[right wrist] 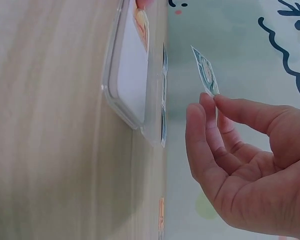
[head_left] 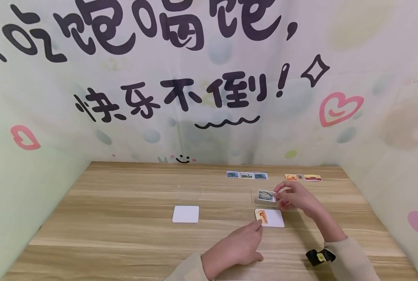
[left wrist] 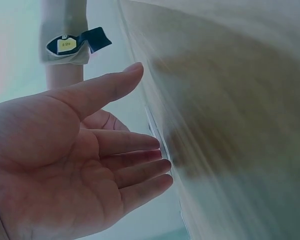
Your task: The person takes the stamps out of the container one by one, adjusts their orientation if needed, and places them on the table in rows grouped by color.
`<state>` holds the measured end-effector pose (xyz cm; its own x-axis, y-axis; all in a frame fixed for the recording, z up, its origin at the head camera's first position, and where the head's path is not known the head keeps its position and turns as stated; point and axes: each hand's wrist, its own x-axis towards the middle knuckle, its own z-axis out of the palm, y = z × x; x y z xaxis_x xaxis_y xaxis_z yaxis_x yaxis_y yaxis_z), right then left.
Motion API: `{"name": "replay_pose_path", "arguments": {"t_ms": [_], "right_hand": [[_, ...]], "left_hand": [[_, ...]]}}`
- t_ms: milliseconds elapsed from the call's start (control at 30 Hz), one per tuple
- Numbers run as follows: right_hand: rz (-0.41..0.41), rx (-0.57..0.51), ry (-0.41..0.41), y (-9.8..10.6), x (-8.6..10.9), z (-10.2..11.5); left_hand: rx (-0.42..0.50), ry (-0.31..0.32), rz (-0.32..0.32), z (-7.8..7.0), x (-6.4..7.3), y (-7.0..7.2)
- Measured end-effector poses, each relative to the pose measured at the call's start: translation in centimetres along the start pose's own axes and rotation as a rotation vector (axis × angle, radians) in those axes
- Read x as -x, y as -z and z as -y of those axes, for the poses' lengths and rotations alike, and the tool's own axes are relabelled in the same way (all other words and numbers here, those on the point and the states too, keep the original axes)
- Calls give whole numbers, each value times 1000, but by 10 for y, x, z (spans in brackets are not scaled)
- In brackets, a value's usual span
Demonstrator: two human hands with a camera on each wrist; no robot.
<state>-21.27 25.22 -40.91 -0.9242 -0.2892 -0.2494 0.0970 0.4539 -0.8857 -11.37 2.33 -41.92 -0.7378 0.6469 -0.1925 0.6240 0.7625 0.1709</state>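
My right hand [head_left: 296,197] pinches a grey-green postage stamp [head_left: 266,195] by its edge between thumb and fingertip. In the right wrist view the stamp [right wrist: 207,70] is raised off the table. Below it in the head view lies a clear plastic sheet [head_left: 254,200]. Nearer to me is a white card [head_left: 276,219] with an orange stamp [head_left: 262,215] at its left end. The fingertips of my left hand [head_left: 238,242] touch that stamp's lower edge. Its fingers are mostly straight, palm sideways, in the left wrist view.
To the left lie another white card [head_left: 186,214] and a clear plastic sheet [head_left: 189,192]. At the back are a row of blue-green stamps [head_left: 247,175] and a row of orange and yellow stamps [head_left: 312,178]. A printed cloth [head_left: 209,136] hangs behind the wooden table [head_left: 107,242].
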Motion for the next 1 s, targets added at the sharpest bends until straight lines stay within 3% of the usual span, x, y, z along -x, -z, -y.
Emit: {"name": "replay_pose_path", "arguments": {"t_ms": [233, 1000], "right_hand": [[12, 3, 36, 2, -4, 3], [-4, 26, -9, 4, -13, 13]], "left_hand": [[24, 3, -3, 0, 0, -1], [-21, -28, 6, -1, 2, 0]]}}
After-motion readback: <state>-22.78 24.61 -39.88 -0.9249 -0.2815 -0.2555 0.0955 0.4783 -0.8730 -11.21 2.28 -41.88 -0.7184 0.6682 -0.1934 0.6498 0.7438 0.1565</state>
